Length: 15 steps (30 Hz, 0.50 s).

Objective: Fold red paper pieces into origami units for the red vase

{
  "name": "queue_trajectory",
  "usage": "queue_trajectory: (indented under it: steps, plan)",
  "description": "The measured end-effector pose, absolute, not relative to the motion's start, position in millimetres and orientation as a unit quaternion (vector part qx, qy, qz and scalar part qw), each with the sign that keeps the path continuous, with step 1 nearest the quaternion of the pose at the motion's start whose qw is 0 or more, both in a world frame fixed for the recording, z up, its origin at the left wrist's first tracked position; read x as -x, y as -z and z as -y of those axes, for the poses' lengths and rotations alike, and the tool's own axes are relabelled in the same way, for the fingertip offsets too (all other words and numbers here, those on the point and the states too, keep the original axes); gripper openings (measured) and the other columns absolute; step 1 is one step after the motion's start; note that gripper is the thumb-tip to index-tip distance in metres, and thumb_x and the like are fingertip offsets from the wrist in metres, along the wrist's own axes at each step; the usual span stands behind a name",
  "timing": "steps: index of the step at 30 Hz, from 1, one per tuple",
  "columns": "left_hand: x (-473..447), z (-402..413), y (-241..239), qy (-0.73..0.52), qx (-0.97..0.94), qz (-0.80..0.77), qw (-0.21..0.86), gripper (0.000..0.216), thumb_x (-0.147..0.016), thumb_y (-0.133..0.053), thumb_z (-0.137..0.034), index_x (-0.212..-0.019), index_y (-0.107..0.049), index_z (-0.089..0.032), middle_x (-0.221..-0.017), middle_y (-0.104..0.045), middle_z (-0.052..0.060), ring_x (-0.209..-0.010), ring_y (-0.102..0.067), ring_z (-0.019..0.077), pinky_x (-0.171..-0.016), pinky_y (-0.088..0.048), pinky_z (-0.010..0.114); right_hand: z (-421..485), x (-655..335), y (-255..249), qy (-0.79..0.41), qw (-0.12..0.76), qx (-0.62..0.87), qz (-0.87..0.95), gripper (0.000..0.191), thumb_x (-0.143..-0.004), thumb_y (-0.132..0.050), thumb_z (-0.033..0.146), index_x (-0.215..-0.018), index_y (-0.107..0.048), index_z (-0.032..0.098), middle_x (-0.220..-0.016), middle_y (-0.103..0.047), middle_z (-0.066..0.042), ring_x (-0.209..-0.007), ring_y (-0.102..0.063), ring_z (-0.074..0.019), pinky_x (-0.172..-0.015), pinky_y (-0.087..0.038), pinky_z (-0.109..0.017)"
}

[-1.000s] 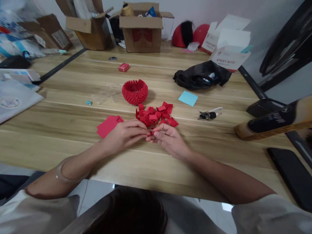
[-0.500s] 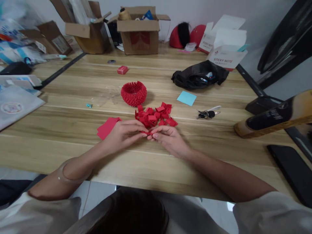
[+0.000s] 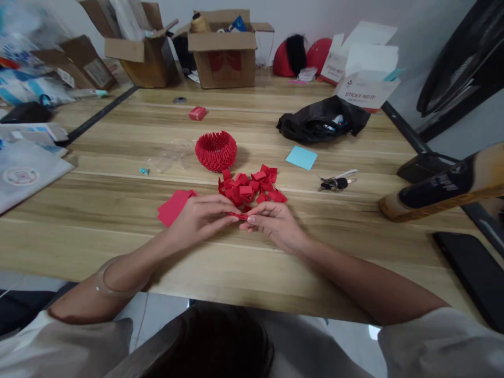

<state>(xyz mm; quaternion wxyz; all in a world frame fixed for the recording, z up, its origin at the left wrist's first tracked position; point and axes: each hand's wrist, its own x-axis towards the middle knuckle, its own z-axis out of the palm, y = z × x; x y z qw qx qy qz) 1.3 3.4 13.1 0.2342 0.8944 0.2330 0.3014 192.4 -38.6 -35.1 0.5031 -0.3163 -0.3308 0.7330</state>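
Observation:
Between my two hands, a small folded piece of red paper (image 3: pixel 238 216) is pinched. My left hand (image 3: pixel 199 218) grips its left end between thumb and fingers. On its right end the thumb and fingertips of my right hand (image 3: pixel 277 223) are closed. Just beyond the hands lies a loose pile of folded red paper pieces (image 3: pixel 246 189). Flat red paper sheets (image 3: pixel 173 206) are partly covered by my left hand. Behind the pile stands a round red bowl shape (image 3: pixel 216 152) built of many folded paper pieces.
A blue paper sheet (image 3: pixel 301 157), keys (image 3: pixel 334 183) and a black plastic bag (image 3: pixel 321 123) lie to the right. A bottle-like container (image 3: pixel 429 189) and a phone (image 3: pixel 470 273) are at far right. Cardboard boxes (image 3: pixel 228 60) and a small red packet (image 3: pixel 197 113) are at the back.
Both hands keep their pinch on the folded red paper; the fingers have shifted only slightly. The other things on the table have not moved.

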Motion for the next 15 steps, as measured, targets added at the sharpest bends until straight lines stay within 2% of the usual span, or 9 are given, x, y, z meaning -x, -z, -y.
queue_trajectory:
  steps: [15]
  plan:
    - [-3.1,-1.8,-11.1,-0.33,-0.896,-0.226,0.191,0.009,-0.083,-0.06,-0.018,-0.085,-0.068,-0.015,-0.08,-0.069,0.006,-0.068,-0.064,0.0123,-0.059,-0.051,0.022,39.3,-189.7,35.9,-0.751,0.495,0.317,0.301,0.018,-0.061,-0.08,0.02,-0.071,-0.065,0.016,-0.065,-0.072,0.001,-0.066,-0.072,-0.0145,-0.058,-0.056,-0.022]
